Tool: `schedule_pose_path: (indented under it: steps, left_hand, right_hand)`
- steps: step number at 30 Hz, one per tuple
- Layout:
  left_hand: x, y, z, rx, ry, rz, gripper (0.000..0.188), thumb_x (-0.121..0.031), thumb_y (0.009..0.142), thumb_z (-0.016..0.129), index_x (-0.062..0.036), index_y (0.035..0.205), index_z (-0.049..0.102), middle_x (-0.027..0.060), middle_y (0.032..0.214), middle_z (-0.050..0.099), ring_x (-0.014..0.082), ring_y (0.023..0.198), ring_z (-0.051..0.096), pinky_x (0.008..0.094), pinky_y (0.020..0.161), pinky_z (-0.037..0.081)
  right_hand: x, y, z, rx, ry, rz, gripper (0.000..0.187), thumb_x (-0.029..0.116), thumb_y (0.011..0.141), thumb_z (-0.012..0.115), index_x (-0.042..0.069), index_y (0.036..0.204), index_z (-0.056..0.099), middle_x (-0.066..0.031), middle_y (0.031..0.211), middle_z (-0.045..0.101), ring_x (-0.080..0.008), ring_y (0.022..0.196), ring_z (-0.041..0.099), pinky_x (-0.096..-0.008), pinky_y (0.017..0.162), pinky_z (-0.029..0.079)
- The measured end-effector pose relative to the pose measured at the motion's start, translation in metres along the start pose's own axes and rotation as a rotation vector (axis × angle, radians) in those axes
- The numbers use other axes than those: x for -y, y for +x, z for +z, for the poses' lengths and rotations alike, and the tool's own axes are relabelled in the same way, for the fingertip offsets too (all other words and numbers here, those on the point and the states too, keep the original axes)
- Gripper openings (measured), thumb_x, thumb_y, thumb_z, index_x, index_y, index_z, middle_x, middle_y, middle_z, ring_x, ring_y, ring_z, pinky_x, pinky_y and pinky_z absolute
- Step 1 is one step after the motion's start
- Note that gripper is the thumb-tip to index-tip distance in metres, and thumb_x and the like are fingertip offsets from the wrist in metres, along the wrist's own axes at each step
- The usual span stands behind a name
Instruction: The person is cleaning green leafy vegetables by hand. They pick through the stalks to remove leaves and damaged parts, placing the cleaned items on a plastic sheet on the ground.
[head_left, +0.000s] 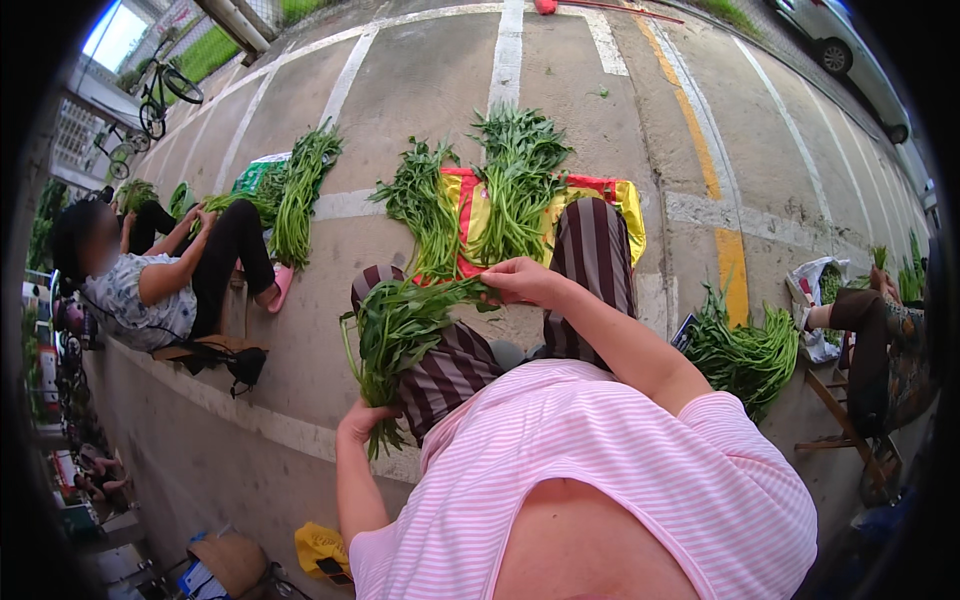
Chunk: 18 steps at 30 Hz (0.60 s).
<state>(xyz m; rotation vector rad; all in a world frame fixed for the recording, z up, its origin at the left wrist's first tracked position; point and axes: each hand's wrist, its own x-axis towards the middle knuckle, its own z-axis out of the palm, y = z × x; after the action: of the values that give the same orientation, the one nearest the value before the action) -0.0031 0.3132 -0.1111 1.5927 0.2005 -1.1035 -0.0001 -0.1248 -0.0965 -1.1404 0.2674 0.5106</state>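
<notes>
A bunch of long-stemmed leafy greens (pixel 400 335) lies across my left thigh, leaves and stems tangled together. My left hand (pixel 366 420) is closed round its lower end, the fingers partly hidden by leaves. At the other end of the bunch, my right hand (pixel 522 282) pinches some leaves between thumb and fingers above my knees. Beyond my knees, two piles of the same greens, one on the left (pixel 425 205) and a larger one (pixel 517 185) beside it, rest on a red and yellow plastic sheet (pixel 625 205) spread on the pavement.
Another heap of greens (pixel 745 350) lies by my right side. On the left a seated person (pixel 150 270) handles greens near a further pile (pixel 300 190); another person (pixel 880 340) sits at the far right beside a white bag (pixel 822 285). A yellow bag (pixel 322 550) is behind my left arm.
</notes>
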Motion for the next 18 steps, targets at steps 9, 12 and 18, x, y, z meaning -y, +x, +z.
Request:
schedule_pose_path:
  steps: [9,12,18]
  left_hand:
    - [-0.002,-0.008,0.002,0.022,-0.049,0.045,0.046,0.009,0.067,0.075,-0.0038,0.110,0.062,0.0070,0.096,0.068,0.0212,0.088,0.066,0.0344,0.079,0.054]
    - [0.001,-0.008,0.002,0.035,-0.072,0.078,0.047,0.009,0.066,0.074,-0.0038,0.110,0.062,0.0075,0.096,0.068,0.0216,0.088,0.066,0.0349,0.079,0.055]
    - [0.003,-0.013,-0.002,0.004,-0.067,0.067,0.048,0.006,0.068,0.076,-0.0034,0.114,0.062,0.0089,0.098,0.068,0.0227,0.085,0.068,0.0348,0.075,0.055]
  right_hand:
    - [0.020,-0.010,-0.007,-0.050,-0.117,-0.007,0.029,0.026,0.093,0.068,0.001,0.108,0.069,-0.0035,0.096,0.070,-0.0114,0.080,0.069,-0.0244,0.073,0.058]
    - [0.021,-0.006,-0.015,-0.201,-0.289,-0.055,0.028,0.027,0.092,0.069,0.002,0.105,0.071,-0.0018,0.091,0.071,-0.0078,0.074,0.065,-0.0230,0.068,0.055]
    - [0.026,-0.001,-0.017,-0.292,-0.554,-0.176,0.025,0.026,0.091,0.070,0.002,0.100,0.072,-0.0012,0.081,0.070,-0.0067,0.069,0.062,-0.0234,0.063,0.049]
